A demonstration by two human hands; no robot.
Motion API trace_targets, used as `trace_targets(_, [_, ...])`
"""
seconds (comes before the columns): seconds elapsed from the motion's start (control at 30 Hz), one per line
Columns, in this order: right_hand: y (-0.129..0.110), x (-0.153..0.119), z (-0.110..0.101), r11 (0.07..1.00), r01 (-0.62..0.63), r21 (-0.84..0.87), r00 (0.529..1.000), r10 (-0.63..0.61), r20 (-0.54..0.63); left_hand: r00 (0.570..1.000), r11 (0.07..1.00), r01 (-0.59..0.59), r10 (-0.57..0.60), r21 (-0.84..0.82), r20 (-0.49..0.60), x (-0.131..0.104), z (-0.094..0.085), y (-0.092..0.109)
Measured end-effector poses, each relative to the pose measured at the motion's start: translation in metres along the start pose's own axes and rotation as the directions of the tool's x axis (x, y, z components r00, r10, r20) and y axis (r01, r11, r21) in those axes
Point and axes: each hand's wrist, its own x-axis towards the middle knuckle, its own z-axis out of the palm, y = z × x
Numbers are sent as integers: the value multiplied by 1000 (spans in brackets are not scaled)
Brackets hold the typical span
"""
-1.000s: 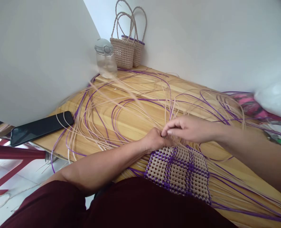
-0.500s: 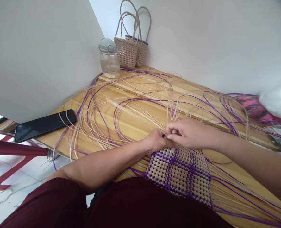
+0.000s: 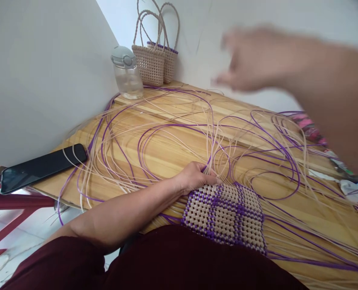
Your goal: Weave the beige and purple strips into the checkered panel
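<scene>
A woven beige and purple panel (image 3: 225, 215) lies at the table's near edge against my body, with long loose strands fanning out from its sides. At its upper left edge my left hand (image 3: 197, 177) is closed, thumb and fingers pinching the weave where beige and purple strands (image 3: 212, 147) come out. My right hand (image 3: 248, 60) is raised high above the table, in front of the wall, and blurred by motion. Its thumb and a finger look spread apart, and no strand can be made out between them.
Two woven bags (image 3: 150, 64) and a lidded clear jar (image 3: 127, 76) stand at the back corner. A black phone (image 3: 42, 167) lies at the left edge, above a red stool (image 3: 18, 205). Pink and white packaging (image 3: 309, 127) is at the right.
My right hand has left the strands beside my left hand and swung up and to the right. My left hand keeps its hold on the panel. The view has shifted slightly.
</scene>
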Motion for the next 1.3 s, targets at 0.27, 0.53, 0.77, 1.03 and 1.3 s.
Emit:
trace_targets(0.27, [21, -75, 124, 969, 18, -246, 837, 120, 533, 1000, 1000, -6, 6, -15, -4, -5, 0, 5])
trace_targets(0.53, [10, -73, 128, 974, 116, -192, 861, -2, 509, 997, 990, -67, 71, -124, 28, -5, 3, 7])
trace_targets(0.77, [20, -68, 142, 976, 199, -84, 848, -129, 514, 992, 975, -113, 120, -191, 26, -4, 2, 4])
trace_targets(1.03, [23, -74, 137, 984, 174, 35, 880, -171, 442, 997, 955, 1, 23, -297, 77, -5, 0, 6])
trace_targets(1.3, [27, -82, 136, 998, 54, 35, 929, -63, 364, 981, 949, 140, -94, -282, 171, -4, -7, 8])
